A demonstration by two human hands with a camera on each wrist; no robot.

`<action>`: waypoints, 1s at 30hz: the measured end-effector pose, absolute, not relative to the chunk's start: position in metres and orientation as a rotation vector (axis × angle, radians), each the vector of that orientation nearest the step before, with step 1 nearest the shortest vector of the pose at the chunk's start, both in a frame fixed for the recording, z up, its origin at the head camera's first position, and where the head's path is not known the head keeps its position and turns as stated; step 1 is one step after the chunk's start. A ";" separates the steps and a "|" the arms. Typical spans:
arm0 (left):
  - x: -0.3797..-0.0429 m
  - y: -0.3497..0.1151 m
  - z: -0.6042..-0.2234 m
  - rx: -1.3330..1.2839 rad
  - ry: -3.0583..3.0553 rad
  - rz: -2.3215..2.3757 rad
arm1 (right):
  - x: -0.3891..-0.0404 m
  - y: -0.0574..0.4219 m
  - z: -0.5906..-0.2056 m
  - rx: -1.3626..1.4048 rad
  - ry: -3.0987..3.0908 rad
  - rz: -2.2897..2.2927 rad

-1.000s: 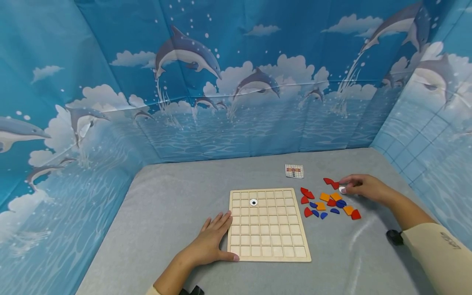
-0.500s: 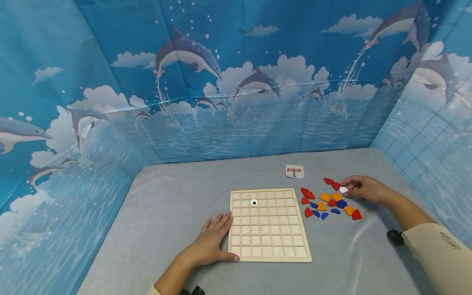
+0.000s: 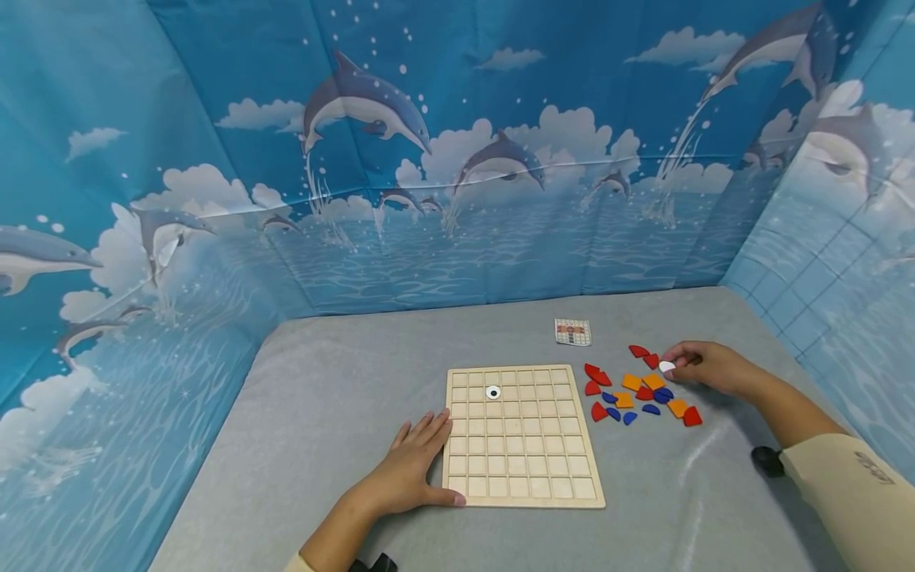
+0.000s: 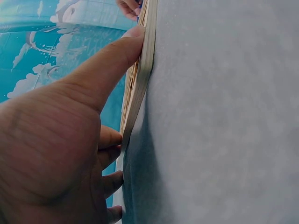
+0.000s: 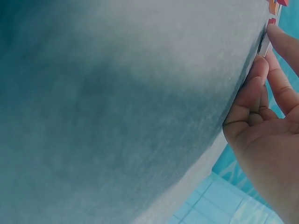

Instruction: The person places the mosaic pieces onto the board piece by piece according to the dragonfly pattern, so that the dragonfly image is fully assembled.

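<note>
A square wooden grid board (image 3: 525, 437) lies on the grey table. Along its left edge rests my left hand (image 3: 415, 465), fingers spread and straight, with the thumb on the near-left corner; the left wrist view shows the thumb (image 4: 112, 60) laid over the rim. One white disc with a black eye dot (image 3: 493, 392) sits in a cell of the upper rows. Off to the right, my right hand (image 3: 711, 367) pinches a plain-looking white disc (image 3: 666, 367) at its fingertips. In the right wrist view only a thin strip of that disc (image 5: 264, 44) shows between the fingers.
Between board and right hand lie loose flat pieces: red fan shapes (image 3: 599, 411), orange squares (image 3: 624, 400) and blue half-rounds (image 3: 650, 409), some overlapping. Behind them is a small printed grid card (image 3: 573, 332). A dolphin-patterned curtain (image 3: 429, 262) encloses the table's back and sides.
The white disc at my right fingertips has tilted slightly and shows more of its white face. My left hand and the board stay where they were.
</note>
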State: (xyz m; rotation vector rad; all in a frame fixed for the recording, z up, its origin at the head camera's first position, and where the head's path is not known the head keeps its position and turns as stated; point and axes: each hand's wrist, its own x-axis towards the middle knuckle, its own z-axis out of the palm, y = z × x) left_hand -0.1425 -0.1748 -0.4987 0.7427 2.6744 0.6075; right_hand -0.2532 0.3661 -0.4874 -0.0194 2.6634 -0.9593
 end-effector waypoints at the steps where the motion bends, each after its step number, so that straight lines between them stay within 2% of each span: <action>1: -0.143 -0.175 -0.498 0.743 2.675 0.609 | -0.253 0.366 -0.487 -0.017 2.666 -0.955; 13: -0.143 -0.175 -0.496 0.756 2.674 0.608 | -0.244 0.363 -0.473 -0.014 2.678 -1.003; 30: -0.142 -0.174 -0.496 0.741 2.674 0.619 | -0.238 0.326 -0.460 -0.054 2.664 -1.182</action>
